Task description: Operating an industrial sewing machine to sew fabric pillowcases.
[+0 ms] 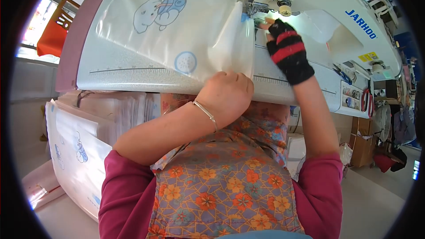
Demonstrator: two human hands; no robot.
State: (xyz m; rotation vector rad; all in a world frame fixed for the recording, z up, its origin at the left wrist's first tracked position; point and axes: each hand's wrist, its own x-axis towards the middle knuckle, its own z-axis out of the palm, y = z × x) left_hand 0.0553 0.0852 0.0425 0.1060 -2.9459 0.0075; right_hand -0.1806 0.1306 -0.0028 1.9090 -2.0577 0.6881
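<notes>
Mid-frame, the left grip [229, 89] pinches a glossy, rippled sheet [195, 33]; whether the right grip [285, 44], in a striped glove [293, 57], pinches, I cannot tell.

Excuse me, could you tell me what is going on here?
A person's left hand grips the near end of a white printed sheet on a sewing machine's table, its right edge by the presser area. The right hand, in a black-and-red fingerless glove, is beside that area; whether it touches the sheet is unclear.
</notes>
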